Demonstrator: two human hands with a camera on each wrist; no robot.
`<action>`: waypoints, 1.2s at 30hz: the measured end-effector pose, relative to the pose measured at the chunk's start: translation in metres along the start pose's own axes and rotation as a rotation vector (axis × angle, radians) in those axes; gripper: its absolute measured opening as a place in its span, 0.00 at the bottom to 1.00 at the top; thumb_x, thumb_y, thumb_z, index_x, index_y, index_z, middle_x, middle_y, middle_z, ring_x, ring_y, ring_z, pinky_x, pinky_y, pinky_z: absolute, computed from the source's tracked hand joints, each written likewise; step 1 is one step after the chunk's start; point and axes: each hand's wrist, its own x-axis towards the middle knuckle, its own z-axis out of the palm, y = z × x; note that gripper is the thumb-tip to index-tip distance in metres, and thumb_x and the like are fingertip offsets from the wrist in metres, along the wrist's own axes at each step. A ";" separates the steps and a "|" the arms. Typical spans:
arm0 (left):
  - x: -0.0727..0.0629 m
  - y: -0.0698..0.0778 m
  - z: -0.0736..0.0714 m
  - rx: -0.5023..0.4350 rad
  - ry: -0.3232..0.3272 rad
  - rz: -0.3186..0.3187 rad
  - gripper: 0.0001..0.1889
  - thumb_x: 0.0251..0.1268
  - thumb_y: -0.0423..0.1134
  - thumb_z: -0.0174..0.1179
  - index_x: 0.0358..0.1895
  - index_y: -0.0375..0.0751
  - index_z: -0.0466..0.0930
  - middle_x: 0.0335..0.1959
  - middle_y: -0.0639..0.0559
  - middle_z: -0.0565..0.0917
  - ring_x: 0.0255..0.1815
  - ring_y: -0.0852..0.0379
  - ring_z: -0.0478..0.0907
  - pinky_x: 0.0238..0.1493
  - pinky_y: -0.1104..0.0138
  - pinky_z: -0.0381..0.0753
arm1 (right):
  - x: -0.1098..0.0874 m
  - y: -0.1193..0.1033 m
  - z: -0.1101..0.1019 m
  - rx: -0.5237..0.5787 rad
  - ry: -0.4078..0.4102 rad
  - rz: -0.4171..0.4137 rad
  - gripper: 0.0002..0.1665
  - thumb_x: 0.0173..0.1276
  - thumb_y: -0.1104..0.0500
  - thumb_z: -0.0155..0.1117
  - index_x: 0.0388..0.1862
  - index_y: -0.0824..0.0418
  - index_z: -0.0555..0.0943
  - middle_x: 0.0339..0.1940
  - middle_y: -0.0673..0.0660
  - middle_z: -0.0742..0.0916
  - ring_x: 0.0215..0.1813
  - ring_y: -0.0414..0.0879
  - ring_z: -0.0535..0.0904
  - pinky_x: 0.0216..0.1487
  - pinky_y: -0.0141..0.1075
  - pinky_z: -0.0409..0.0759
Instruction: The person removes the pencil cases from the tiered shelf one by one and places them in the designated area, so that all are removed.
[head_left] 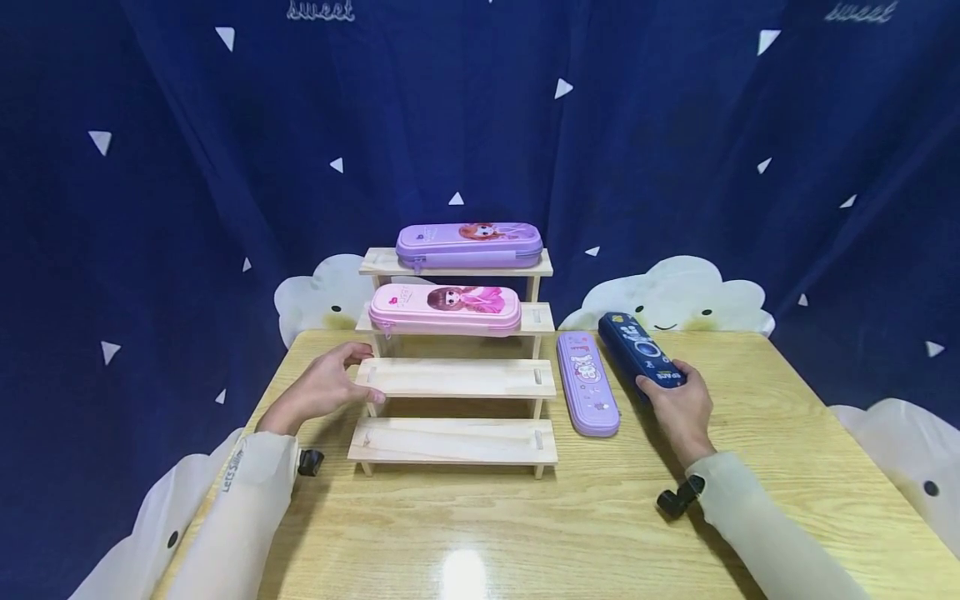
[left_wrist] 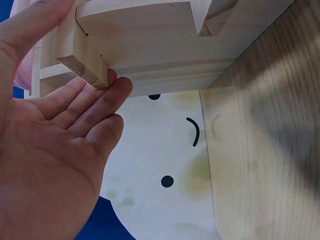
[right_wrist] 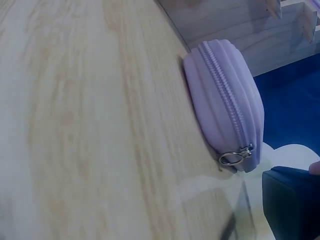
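Note:
A four-tier wooden display stand (head_left: 450, 379) stands on the table. My left hand (head_left: 327, 383) holds its left end at the second tier from the bottom, thumb at the front. In the left wrist view, the fingers of my left hand (left_wrist: 75, 120) reach along the wooden support. My right hand (head_left: 682, 408) grips the near end of a navy pencil case (head_left: 637, 350) with a space print. Only a corner of this navy case (right_wrist: 290, 200) shows in the right wrist view. Left of it lies a lilac pencil case (head_left: 588, 383), its zipper pull facing the right wrist camera.
A purple pencil case (head_left: 468, 246) with a doll print lies on the top tier. On the tier below rests a pink pencil case (head_left: 446, 308), also with a doll print. Behind the wooden table (head_left: 450, 525) hangs a dark blue curtain (head_left: 450, 108) with white triangles and clouds.

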 end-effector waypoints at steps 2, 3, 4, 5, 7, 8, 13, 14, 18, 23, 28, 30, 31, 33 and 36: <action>0.000 0.000 0.000 0.001 0.000 0.004 0.46 0.47 0.49 0.80 0.68 0.32 0.70 0.67 0.33 0.77 0.71 0.34 0.71 0.73 0.41 0.67 | -0.001 0.001 0.000 -0.010 -0.002 0.008 0.52 0.60 0.46 0.75 0.78 0.60 0.63 0.72 0.69 0.75 0.70 0.64 0.71 0.73 0.57 0.70; 0.000 0.001 0.000 0.002 0.000 0.006 0.46 0.47 0.49 0.80 0.68 0.32 0.70 0.67 0.33 0.77 0.71 0.34 0.71 0.73 0.41 0.67 | -0.001 0.002 0.000 -0.015 -0.004 0.013 0.52 0.60 0.46 0.75 0.78 0.60 0.62 0.72 0.69 0.75 0.70 0.64 0.71 0.73 0.57 0.70; 0.000 0.001 0.000 0.003 0.001 0.006 0.45 0.47 0.49 0.80 0.68 0.32 0.70 0.67 0.33 0.77 0.71 0.34 0.71 0.73 0.41 0.68 | -0.001 0.002 0.001 -0.015 -0.007 0.016 0.52 0.60 0.46 0.75 0.79 0.60 0.62 0.72 0.70 0.75 0.70 0.64 0.71 0.73 0.58 0.69; 0.000 0.001 0.000 0.004 0.001 0.006 0.45 0.47 0.48 0.80 0.68 0.32 0.70 0.67 0.33 0.77 0.71 0.34 0.71 0.73 0.41 0.68 | -0.001 0.003 0.001 -0.020 -0.011 0.022 0.53 0.60 0.46 0.75 0.79 0.60 0.62 0.72 0.70 0.75 0.70 0.64 0.71 0.73 0.58 0.69; 0.000 0.000 0.000 0.006 0.001 0.005 0.44 0.48 0.47 0.80 0.68 0.32 0.70 0.67 0.33 0.77 0.71 0.34 0.71 0.73 0.40 0.68 | -0.002 0.004 0.002 -0.025 -0.014 0.028 0.53 0.60 0.46 0.75 0.79 0.60 0.62 0.72 0.70 0.75 0.70 0.65 0.71 0.72 0.58 0.69; 0.000 0.000 0.000 0.006 0.001 0.003 0.44 0.48 0.46 0.80 0.68 0.32 0.69 0.67 0.33 0.77 0.71 0.34 0.71 0.73 0.40 0.68 | -0.002 0.005 0.002 -0.030 -0.017 0.030 0.53 0.60 0.46 0.75 0.79 0.60 0.62 0.72 0.70 0.75 0.70 0.65 0.71 0.72 0.58 0.69; 0.001 -0.001 0.001 0.007 -0.002 0.003 0.45 0.49 0.47 0.80 0.68 0.32 0.69 0.67 0.32 0.77 0.71 0.33 0.71 0.72 0.40 0.68 | -0.005 0.010 0.005 -0.040 -0.023 0.032 0.53 0.60 0.47 0.75 0.79 0.61 0.61 0.71 0.71 0.74 0.69 0.65 0.71 0.72 0.57 0.69; 0.001 -0.001 0.002 0.007 -0.003 0.003 0.45 0.48 0.48 0.80 0.68 0.32 0.69 0.67 0.32 0.76 0.71 0.33 0.71 0.73 0.41 0.68 | -0.005 0.010 0.005 -0.039 -0.023 0.030 0.53 0.60 0.47 0.75 0.79 0.62 0.61 0.71 0.71 0.74 0.69 0.65 0.71 0.72 0.57 0.69; 0.001 -0.002 0.001 0.006 -0.005 0.006 0.47 0.46 0.51 0.81 0.68 0.32 0.69 0.67 0.32 0.76 0.71 0.33 0.71 0.73 0.41 0.68 | -0.006 0.011 0.008 -0.045 -0.029 0.020 0.54 0.60 0.50 0.75 0.79 0.64 0.60 0.72 0.72 0.73 0.70 0.65 0.71 0.73 0.58 0.69; 0.001 -0.001 0.000 0.009 -0.004 0.006 0.48 0.45 0.52 0.81 0.68 0.32 0.69 0.67 0.32 0.77 0.71 0.33 0.71 0.72 0.40 0.68 | -0.010 0.008 0.012 -0.081 -0.059 0.004 0.56 0.60 0.52 0.75 0.79 0.67 0.56 0.72 0.73 0.71 0.71 0.66 0.69 0.74 0.60 0.68; 0.001 0.000 0.001 0.005 -0.004 0.002 0.47 0.46 0.51 0.81 0.68 0.32 0.70 0.66 0.33 0.77 0.70 0.34 0.71 0.72 0.41 0.69 | -0.015 0.008 0.012 -0.102 -0.083 -0.003 0.59 0.59 0.51 0.77 0.79 0.70 0.54 0.71 0.75 0.70 0.70 0.67 0.68 0.74 0.61 0.67; 0.001 0.000 0.001 0.000 -0.006 -0.001 0.46 0.47 0.50 0.80 0.68 0.33 0.70 0.66 0.33 0.77 0.70 0.34 0.71 0.72 0.41 0.69 | -0.016 0.009 0.012 -0.105 -0.087 -0.008 0.59 0.58 0.51 0.77 0.79 0.71 0.55 0.71 0.76 0.70 0.69 0.67 0.69 0.73 0.61 0.68; 0.001 0.000 0.001 -0.002 -0.007 -0.001 0.46 0.47 0.49 0.80 0.68 0.32 0.70 0.66 0.33 0.77 0.70 0.34 0.71 0.72 0.40 0.68 | -0.017 0.009 0.012 -0.111 -0.092 -0.011 0.59 0.58 0.51 0.77 0.78 0.72 0.55 0.70 0.76 0.71 0.69 0.67 0.69 0.73 0.61 0.68; 0.001 0.000 0.001 -0.006 -0.007 -0.003 0.45 0.48 0.48 0.80 0.68 0.32 0.70 0.66 0.33 0.77 0.70 0.34 0.71 0.72 0.40 0.68 | -0.018 0.010 0.012 -0.118 -0.098 -0.029 0.58 0.58 0.51 0.78 0.77 0.73 0.56 0.69 0.77 0.72 0.68 0.67 0.70 0.72 0.60 0.68; 0.000 0.000 0.001 -0.010 -0.005 -0.002 0.44 0.48 0.47 0.80 0.68 0.32 0.69 0.66 0.33 0.77 0.70 0.34 0.71 0.72 0.40 0.68 | -0.019 0.011 0.011 -0.120 -0.109 -0.049 0.57 0.58 0.51 0.77 0.76 0.75 0.58 0.68 0.77 0.73 0.67 0.67 0.71 0.72 0.59 0.69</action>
